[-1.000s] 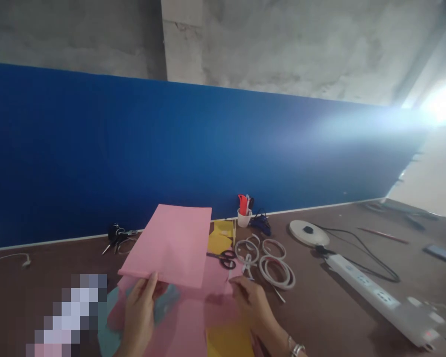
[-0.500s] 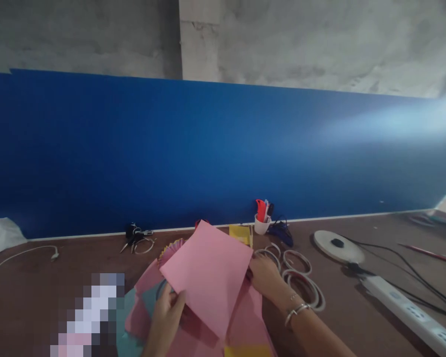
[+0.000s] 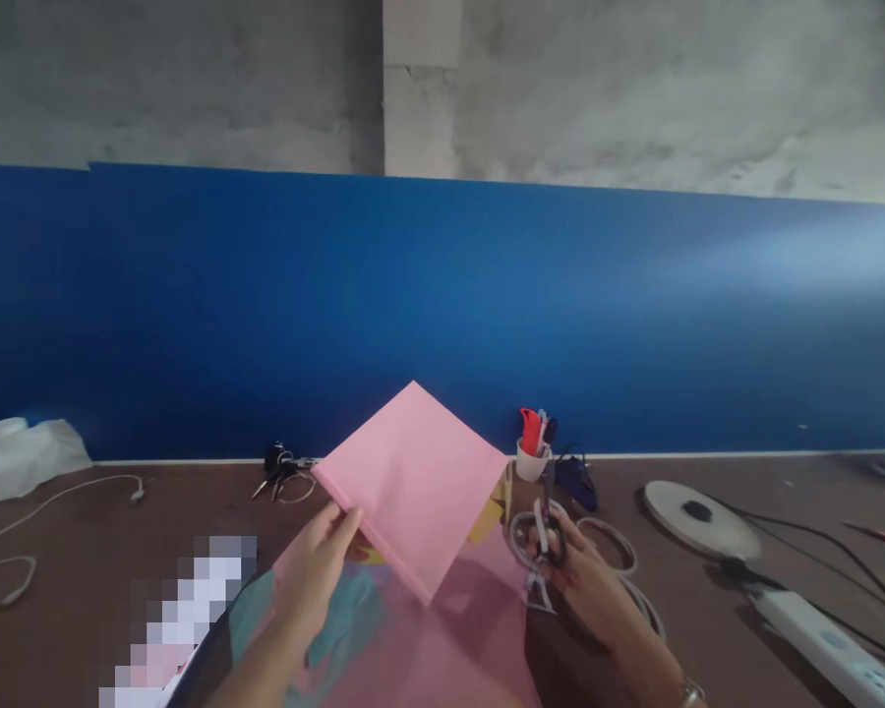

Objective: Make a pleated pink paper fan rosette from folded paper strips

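Note:
My left hand pinches the left corner of a pink paper sheet and holds it up above the table, tilted like a diamond. My right hand is closed around the black handles of a pair of scissors, lifted just above the table with the blades pointing up. More pink, teal and yellow sheets lie beneath both hands.
White tape rings lie by my right hand. A white cup of pens, keys, a white round base, a power strip and white cables rest on the brown table before a blue wall panel.
My right hand left the paper, reached to the scissors and picked them up. My left hand raised and turned the pink sheet. The view shifted left.

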The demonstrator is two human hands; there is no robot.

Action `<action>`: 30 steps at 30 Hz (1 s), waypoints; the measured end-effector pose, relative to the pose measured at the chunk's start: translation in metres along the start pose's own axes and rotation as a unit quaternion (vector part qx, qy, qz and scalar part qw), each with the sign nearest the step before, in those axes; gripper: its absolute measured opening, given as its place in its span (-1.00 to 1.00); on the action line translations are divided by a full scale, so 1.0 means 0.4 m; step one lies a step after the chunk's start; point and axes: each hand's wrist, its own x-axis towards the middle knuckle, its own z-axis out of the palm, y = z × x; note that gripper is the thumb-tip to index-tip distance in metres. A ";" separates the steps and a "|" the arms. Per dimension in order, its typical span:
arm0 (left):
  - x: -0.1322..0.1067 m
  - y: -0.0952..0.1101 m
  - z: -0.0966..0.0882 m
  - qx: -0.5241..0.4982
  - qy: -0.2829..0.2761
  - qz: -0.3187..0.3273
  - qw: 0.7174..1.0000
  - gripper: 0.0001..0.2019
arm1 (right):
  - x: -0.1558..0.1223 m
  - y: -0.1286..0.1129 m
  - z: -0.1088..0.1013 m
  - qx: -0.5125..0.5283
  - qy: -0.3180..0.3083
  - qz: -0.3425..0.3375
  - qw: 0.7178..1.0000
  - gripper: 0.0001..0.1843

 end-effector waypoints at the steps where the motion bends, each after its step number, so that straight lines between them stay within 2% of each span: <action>1: 0.018 0.010 0.005 -0.011 -0.019 -0.003 1.000 -0.59 | -0.008 -0.005 0.003 -0.030 -0.041 0.003 0.999 -0.55; 3: 0.050 0.025 0.018 -0.065 -0.047 0.013 0.997 -0.61 | -0.023 -0.006 0.014 -0.096 -0.120 0.011 0.988 -0.54; 7: 0.086 0.035 0.041 -0.126 -0.056 0.003 0.990 -0.65 | -0.038 0.011 0.057 -0.157 -0.265 0.068 0.949 -0.45; 10: 0.094 0.025 0.047 -0.112 -0.063 0.003 0.992 -0.68 | -0.044 0.028 0.096 -0.145 -0.306 0.121 0.933 -0.35; 13: 0.096 0.010 0.050 -0.098 -0.073 0.006 0.993 -0.69 | -0.051 0.040 0.126 -0.110 -0.299 0.156 0.935 -0.31; 16: 0.093 0.000 0.057 -0.093 -0.072 -0.009 0.993 -0.67 | -0.058 0.049 0.141 -0.103 -0.278 0.160 0.942 -0.32; 22: 0.082 0.001 0.074 -0.090 -0.082 -0.049 0.991 -0.66 | -0.060 0.058 0.151 -0.117 -0.252 0.187 0.942 -0.32; 30: 0.076 0.000 0.076 -0.097 -0.087 -0.049 0.990 -0.70 | -0.057 0.064 0.153 -0.126 -0.242 0.210 0.939 -0.44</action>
